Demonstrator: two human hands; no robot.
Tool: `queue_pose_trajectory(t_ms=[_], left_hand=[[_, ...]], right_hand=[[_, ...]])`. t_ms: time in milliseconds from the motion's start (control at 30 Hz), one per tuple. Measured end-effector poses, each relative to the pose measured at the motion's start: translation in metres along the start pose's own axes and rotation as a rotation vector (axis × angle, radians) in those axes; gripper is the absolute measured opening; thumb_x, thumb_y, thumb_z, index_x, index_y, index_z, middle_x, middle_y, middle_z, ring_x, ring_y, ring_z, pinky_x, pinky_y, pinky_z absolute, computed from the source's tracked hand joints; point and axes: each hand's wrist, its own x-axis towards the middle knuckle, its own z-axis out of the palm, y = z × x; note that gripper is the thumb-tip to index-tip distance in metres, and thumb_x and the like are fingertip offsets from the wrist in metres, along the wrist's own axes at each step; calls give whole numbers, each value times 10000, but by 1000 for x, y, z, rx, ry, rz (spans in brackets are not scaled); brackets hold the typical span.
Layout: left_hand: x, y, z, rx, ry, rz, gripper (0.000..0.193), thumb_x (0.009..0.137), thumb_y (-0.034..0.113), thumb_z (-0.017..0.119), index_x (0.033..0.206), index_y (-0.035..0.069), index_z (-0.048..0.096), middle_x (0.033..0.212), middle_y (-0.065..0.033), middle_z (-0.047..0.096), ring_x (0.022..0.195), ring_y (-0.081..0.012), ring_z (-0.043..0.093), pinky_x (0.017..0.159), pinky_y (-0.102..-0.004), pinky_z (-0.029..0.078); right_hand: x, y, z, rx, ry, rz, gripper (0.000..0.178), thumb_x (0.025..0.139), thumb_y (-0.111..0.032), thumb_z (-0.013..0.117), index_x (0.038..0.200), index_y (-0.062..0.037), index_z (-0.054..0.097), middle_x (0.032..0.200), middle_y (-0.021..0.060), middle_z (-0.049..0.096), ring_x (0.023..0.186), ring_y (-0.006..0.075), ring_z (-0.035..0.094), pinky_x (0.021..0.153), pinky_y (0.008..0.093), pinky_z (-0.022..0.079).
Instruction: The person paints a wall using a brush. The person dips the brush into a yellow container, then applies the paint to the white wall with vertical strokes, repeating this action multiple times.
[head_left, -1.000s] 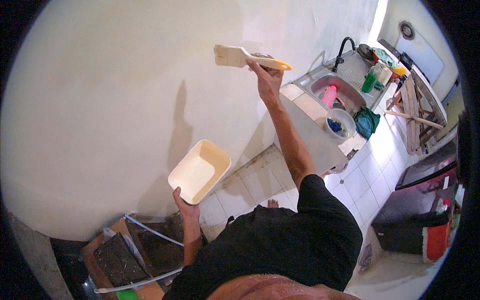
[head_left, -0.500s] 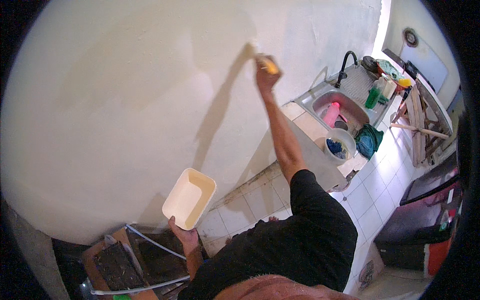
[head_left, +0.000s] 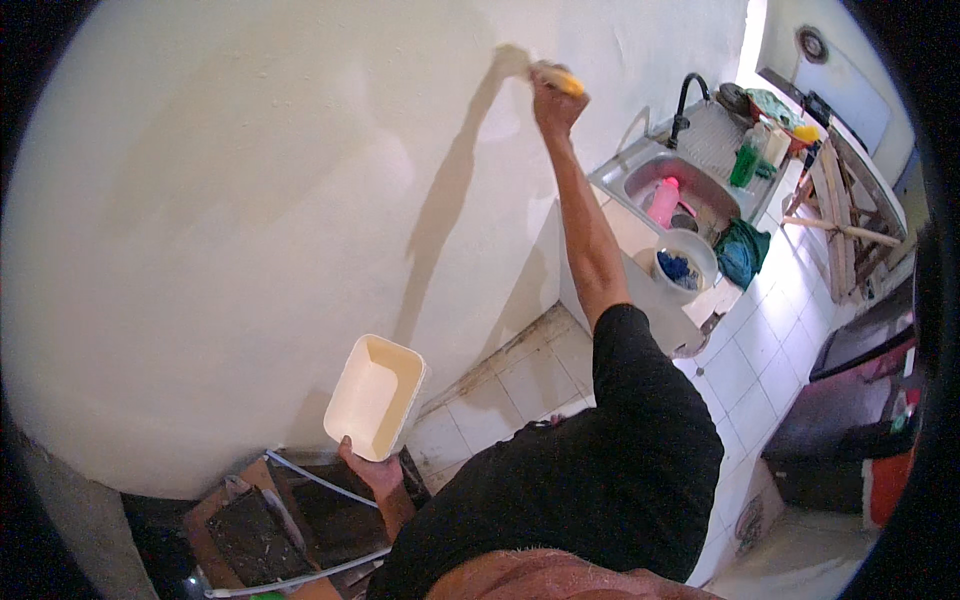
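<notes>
My right arm reaches up to the pale cream wall (head_left: pixel 270 230). In my right hand (head_left: pixel 556 112), the fingers are closed round a paintbrush with a yellow handle (head_left: pixel 569 83). Its bristle end points at the wall, mostly hidden by the hand; whether it touches cannot be made out. Lower down, my left hand (head_left: pixel 376 474) grips a cream rectangular plastic tub (head_left: pixel 377 392) by its near end, thumb over the rim. The tub tilts so that its inside shows, coated in a cream colour like the wall.
To the right stands a steel sink (head_left: pixel 640 172) with a black tap (head_left: pixel 683 110) and a pink bottle (head_left: pixel 664 203). A white bucket (head_left: pixel 704 262) with blue cloth sits on the counter edge. Below left are a wooden cabinet (head_left: pixel 215 525) and a pale hose (head_left: pixel 310 575). Tiles (head_left: pixel 505 400) cover the floor.
My right hand with the paintbrush has moved up and slightly right along the wall. The tub in my left hand has barely shifted. The view has turned a little.
</notes>
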Motion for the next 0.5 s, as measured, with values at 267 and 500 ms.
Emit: queue_pose_trajectory(t_ms=[267, 500], left_hand=[[1, 14, -9, 145, 98, -62, 611, 815, 502, 459, 1281, 108, 449, 1260, -80, 513, 1162, -271, 500, 917, -424, 430], [-7, 26, -19, 86, 17, 0, 619, 827, 496, 436, 1302, 99, 432, 1280, -89, 503, 1165, -281, 501, 936, -436, 418]], right_hand=[[-105, -113, 28, 51, -150, -45, 113, 748, -129, 684, 847, -78, 664, 848, 106, 680, 713, 284, 653, 631, 354, 517], [-148, -198, 16, 435, -696, 159, 149, 749, -167, 750, 850, -91, 671, 884, 58, 690, 767, 187, 659, 678, 291, 519]])
